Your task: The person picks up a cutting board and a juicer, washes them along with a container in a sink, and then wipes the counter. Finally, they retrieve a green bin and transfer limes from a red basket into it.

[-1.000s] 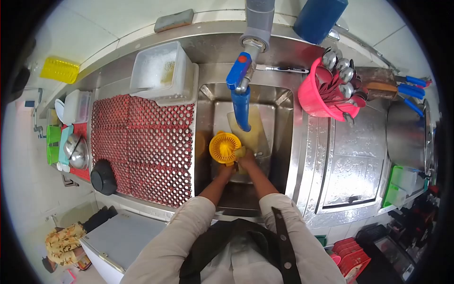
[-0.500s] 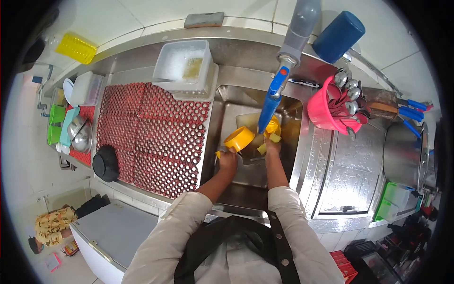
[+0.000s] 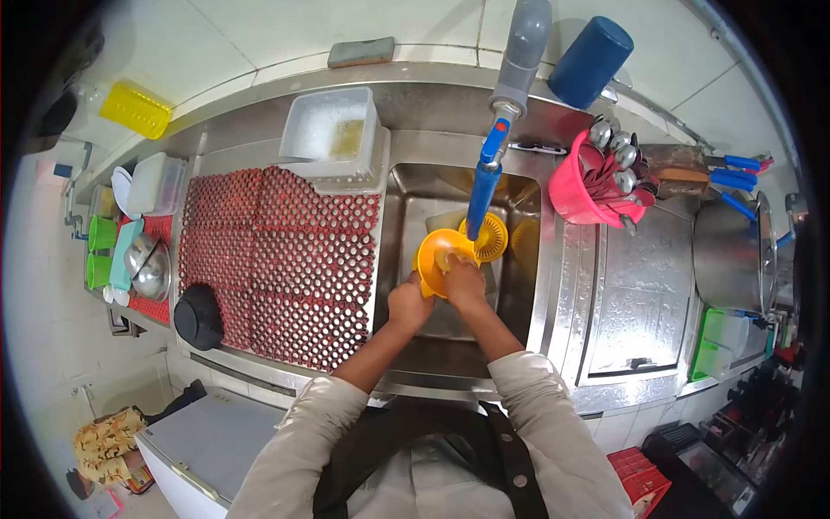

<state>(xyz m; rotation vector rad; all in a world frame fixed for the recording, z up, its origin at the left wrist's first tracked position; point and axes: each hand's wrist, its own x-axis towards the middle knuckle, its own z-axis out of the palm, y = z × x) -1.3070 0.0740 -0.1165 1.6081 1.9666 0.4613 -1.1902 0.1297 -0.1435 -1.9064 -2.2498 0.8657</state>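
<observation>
Over the steel sink [image 3: 406, 186], my left hand [image 3: 410, 303] grips the edge of a yellow juicer bowl [image 3: 435, 257] tilted on its side. My right hand [image 3: 464, 284] presses a sponge into the bowl's inside. The ribbed yellow juicer top [image 3: 489, 235] lies in the basin just behind, under the blue tap [image 3: 482, 195]. A pale cutting board lies flat in the basin beneath them, mostly hidden.
A red perforated mat [image 3: 272, 259] covers the left drainboard, with a black bowl [image 3: 198, 317] at its near corner. A white tub of soapy water [image 3: 333, 138] stands behind it. A pink caddy of spoons [image 3: 596, 186] and a large steel pot [image 3: 731, 251] are on the right.
The juicer top has been set down in the basin. My left hand lifted and tilted the bowl toward me, and my right hand moved from the tap into the bowl.
</observation>
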